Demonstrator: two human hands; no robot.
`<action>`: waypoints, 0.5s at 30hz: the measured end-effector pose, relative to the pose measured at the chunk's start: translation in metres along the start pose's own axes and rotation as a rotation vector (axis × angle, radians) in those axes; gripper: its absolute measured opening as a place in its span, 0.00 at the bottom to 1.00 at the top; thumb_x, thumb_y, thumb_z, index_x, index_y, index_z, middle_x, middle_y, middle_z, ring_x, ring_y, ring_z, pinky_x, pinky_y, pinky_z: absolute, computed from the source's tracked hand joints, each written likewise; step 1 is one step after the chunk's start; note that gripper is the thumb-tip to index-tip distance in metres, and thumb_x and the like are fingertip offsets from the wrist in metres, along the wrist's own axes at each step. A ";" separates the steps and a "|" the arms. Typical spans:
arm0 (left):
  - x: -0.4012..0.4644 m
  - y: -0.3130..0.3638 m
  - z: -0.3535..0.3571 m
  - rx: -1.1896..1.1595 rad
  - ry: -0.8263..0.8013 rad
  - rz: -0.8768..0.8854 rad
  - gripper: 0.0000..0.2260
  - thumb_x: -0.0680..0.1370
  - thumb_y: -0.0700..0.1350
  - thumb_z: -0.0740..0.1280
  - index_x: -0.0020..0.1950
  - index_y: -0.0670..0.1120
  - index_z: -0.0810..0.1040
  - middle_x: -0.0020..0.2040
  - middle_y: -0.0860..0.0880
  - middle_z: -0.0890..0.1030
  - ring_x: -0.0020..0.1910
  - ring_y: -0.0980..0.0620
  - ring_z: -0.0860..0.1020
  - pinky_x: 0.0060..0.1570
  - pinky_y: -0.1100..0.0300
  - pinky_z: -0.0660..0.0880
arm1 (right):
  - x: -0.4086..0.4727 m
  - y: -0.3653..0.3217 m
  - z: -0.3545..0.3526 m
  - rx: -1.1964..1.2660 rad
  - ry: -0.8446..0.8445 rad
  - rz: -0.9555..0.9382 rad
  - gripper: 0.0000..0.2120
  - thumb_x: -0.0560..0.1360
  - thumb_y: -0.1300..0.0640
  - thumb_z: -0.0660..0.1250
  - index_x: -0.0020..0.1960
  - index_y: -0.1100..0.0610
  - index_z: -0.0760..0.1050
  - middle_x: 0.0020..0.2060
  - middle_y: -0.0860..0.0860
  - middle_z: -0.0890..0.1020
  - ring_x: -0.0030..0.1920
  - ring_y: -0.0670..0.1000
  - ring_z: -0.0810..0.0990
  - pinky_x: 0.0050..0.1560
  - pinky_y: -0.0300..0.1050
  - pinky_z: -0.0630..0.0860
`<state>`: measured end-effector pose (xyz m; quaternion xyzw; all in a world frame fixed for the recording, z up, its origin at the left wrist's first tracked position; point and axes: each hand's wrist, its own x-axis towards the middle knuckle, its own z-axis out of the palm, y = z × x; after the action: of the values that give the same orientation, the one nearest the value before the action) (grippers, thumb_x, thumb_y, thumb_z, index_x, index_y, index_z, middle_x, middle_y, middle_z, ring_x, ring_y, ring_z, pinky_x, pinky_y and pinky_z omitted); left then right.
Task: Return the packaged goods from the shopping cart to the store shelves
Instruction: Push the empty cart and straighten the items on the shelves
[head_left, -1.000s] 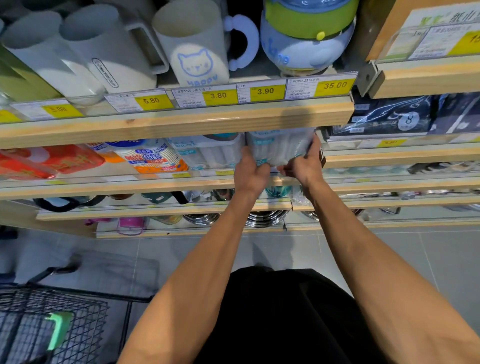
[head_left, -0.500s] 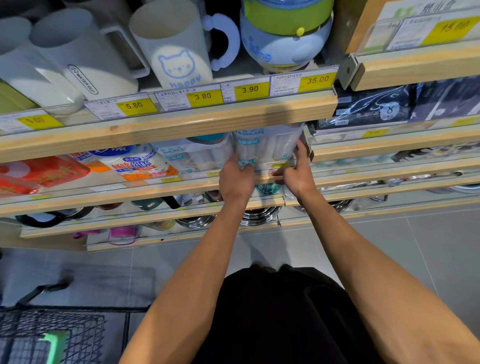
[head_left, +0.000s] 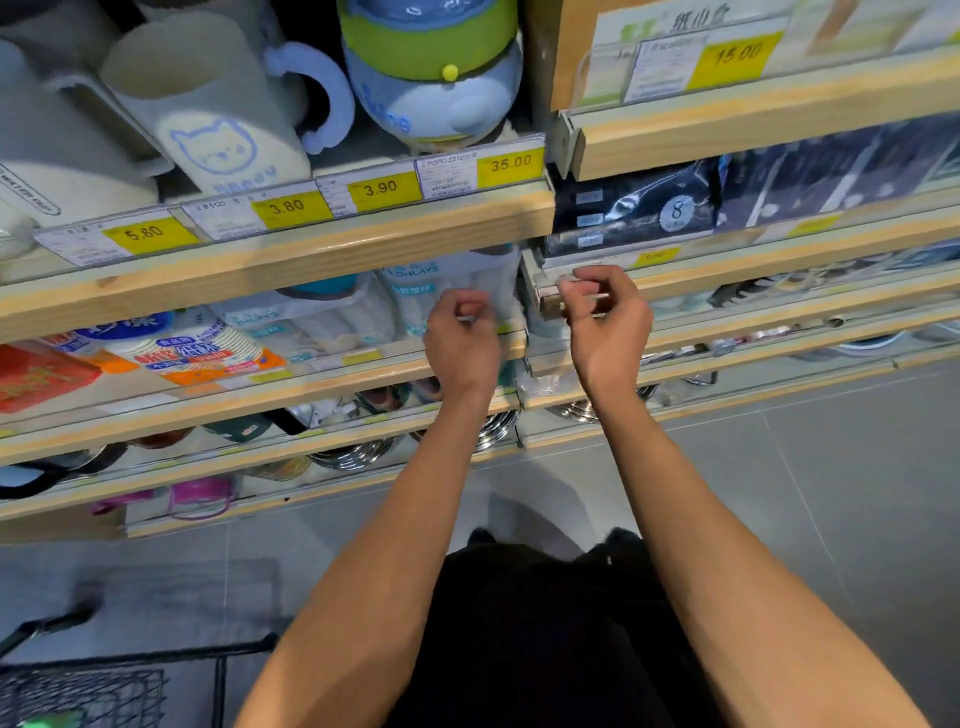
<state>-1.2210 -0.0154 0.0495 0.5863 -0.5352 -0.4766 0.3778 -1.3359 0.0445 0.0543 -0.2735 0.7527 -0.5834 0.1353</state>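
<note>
Shopping cart (head_left: 83, 686) at lower left, black wire. Pale clear-wrapped cup pack (head_left: 457, 280), blue print, upright on the second shelf (head_left: 260, 395) under the 3.90 tag. Left hand (head_left: 460, 343) before it, fingers loosely curled, holding nothing. Right hand (head_left: 608, 317) just beside the pack, also curled and empty.

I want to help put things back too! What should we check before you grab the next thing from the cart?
1. White cup pack sits on its shelf: ok.
2. Left hand holds nothing, its fingers loosely curled: ok.
3. Right hand holds nothing: ok.
4. Pack stands steady without hands: cannot tell.
5. Shopping cart close by at lower left: ok.
6. More goods left in the cart: cannot tell, only its corner shows.
</note>
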 end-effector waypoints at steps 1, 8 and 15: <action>-0.003 0.009 0.011 0.004 -0.018 0.047 0.08 0.74 0.42 0.66 0.40 0.56 0.78 0.42 0.52 0.83 0.43 0.47 0.83 0.49 0.46 0.81 | 0.008 -0.001 -0.012 0.046 0.040 0.004 0.06 0.73 0.55 0.71 0.48 0.56 0.80 0.35 0.47 0.81 0.36 0.44 0.78 0.39 0.43 0.79; -0.048 0.048 0.106 -0.081 -0.113 0.119 0.07 0.76 0.41 0.67 0.42 0.53 0.80 0.43 0.47 0.84 0.45 0.44 0.82 0.50 0.46 0.81 | 0.062 0.019 -0.106 0.293 0.129 0.150 0.04 0.71 0.56 0.73 0.45 0.52 0.79 0.37 0.55 0.81 0.39 0.52 0.79 0.46 0.55 0.80; -0.122 0.090 0.260 -0.162 -0.147 0.072 0.03 0.78 0.38 0.68 0.50 0.45 0.79 0.47 0.50 0.81 0.46 0.56 0.80 0.48 0.64 0.77 | 0.134 0.079 -0.245 0.138 0.040 0.221 0.04 0.73 0.59 0.70 0.47 0.58 0.81 0.37 0.51 0.84 0.40 0.47 0.83 0.52 0.50 0.81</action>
<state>-1.4917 0.1096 0.0865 0.4975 -0.5420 -0.5461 0.4006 -1.5930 0.1793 0.0637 -0.1674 0.7387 -0.6208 0.2024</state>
